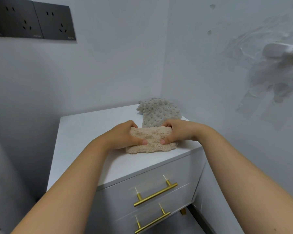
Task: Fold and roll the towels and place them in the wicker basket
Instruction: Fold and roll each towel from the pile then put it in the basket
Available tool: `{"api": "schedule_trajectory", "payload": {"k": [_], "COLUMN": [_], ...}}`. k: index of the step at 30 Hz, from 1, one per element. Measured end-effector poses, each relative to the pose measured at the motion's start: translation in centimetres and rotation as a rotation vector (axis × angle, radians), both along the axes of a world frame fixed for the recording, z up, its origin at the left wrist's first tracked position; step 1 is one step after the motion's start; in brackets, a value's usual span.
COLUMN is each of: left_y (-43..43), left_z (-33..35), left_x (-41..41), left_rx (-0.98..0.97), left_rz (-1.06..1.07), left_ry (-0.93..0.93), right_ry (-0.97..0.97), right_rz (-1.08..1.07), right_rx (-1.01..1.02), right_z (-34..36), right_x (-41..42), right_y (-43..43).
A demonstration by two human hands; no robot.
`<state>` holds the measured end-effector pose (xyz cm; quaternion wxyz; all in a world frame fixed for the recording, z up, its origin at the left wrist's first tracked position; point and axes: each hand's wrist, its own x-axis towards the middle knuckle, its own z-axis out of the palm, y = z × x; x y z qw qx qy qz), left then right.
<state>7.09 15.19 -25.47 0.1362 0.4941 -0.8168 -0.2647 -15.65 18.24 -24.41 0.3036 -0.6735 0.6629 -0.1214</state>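
Observation:
A fluffy beige towel (150, 141), folded into a narrow strip and partly rolled, lies on the white cabinet top (85, 132). My left hand (125, 137) grips its left end, thumb on the front and fingers curled over the back. My right hand (178, 132) grips the right end the same way. Behind them a grey bobbled towel (159, 112) lies loose in the back corner of the cabinet top. No wicker basket is in view.
The cabinet stands in a corner between two white walls. Below the front edge are two drawers with brass bar handles (155, 194). Dark wall sockets (32, 21) sit high on the left wall. A white fitting (281, 49) sticks out of the right wall.

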Motion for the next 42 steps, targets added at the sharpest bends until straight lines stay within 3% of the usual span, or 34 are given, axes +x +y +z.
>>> {"api": "schedule_trajectory", "payload": {"k": [6,10,13,15,18,22,27,31,36,39,42], "left_y": [0.0,1.4,3.4,5.6,9.3,14.5,20.0,24.2,30.1,33.6,36.3], "left_z": [0.1,0.2,0.7,1.1,0.7,0.0,-0.8,-1.4,-3.7,-6.7,-9.3], "left_x": [-0.9,-2.6,-5.0,-7.4,-11.4,-16.4,-21.2,-24.1,-27.2,-28.9,-30.1], "left_rx": [-0.009,-0.079,-0.071,-0.071,-0.034,0.049,0.103,0.136,0.234,0.445,0.796], "left_rz": [0.041,0.08,0.072,0.046,0.004,-0.032,-0.125,-0.273,-0.393,-0.396,-0.264], "left_ry": [-0.067,0.05,0.161,0.216,0.31,0.395,0.379,0.316,0.323,0.388,0.533], "right_ry": [-0.121,-0.371,-0.448,-0.379,-0.116,0.029,0.228,0.241,0.288,0.128,-0.281], "right_rz": [-0.099,-0.21,-0.352,-0.453,-0.557,-0.605,-0.512,-0.367,-0.335,-0.424,-0.724], "right_rx": [0.047,-0.013,-0.161,-0.278,-0.468,-0.537,-0.469,-0.368,-0.212,-0.114,-0.16], "right_z": [0.1,0.1,0.4,1.2,1.8,2.6,4.4,5.8,5.0,2.6,-1.2], "right_x": [0.2,0.2,-0.5,-1.8,-4.4,-8.0,-11.6,-13.3,-16.4,-19.3,-22.2], "right_y": [0.4,1.4,3.3,5.3,8.6,14.5,22.0,28.1,34.3,37.2,39.3]}}
